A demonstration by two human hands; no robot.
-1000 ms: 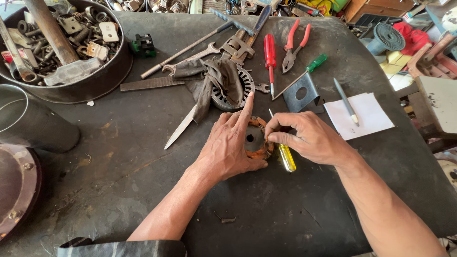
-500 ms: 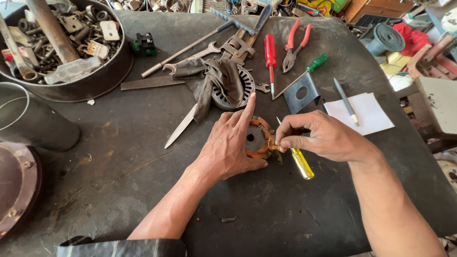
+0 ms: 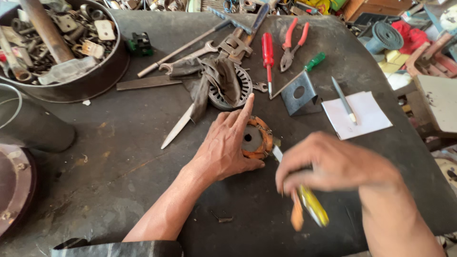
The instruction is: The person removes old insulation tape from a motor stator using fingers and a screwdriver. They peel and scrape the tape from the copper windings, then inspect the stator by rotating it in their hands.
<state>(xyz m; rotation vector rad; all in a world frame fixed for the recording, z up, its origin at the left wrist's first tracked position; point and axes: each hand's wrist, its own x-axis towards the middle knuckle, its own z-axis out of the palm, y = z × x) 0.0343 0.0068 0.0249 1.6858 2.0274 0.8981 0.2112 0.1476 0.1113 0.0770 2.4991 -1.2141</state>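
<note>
Head view, only view. Left hand (image 3: 223,147) lies flat-ish on the dark bench (image 3: 119,157), fingers spread and curved round the left rim of a small round motor core (image 3: 256,139) with orange windings and a grey centre bore; index finger points toward 12 o'clock, thumb tucks under the core at its 6 o'clock. Core sits flat on the bench, near the middle, bore facing up. Grip: partly closed, steadying the core rather than lifting it.

Right hand (image 3: 333,164) is motion-blurred, at 4 o'clock from the core and just beside it. Fingers are curled closed round a yellow-handled screwdriver (image 3: 314,207); the handle sticks out below the fist toward 5 o'clock, and a pale blade tip shows near the core's right edge. An orange blur beside the handle cannot be identified.

Around, from the core: grey slotted disc with a dark rag (image 3: 216,78) at 11 o'clock; red screwdriver (image 3: 267,57) and red-handled pliers (image 3: 291,45) at 12–1 o'clock; bent metal bracket (image 3: 299,95) at 1 o'clock; white paper with a pen (image 3: 343,100) at 2 o'clock; round pan of scrap parts (image 3: 85,81) at 10 o'clock.

Progress, judged: windings are in place on the core, nothing visibly removed or laid aside. Prying work looks early; most remains.
</note>
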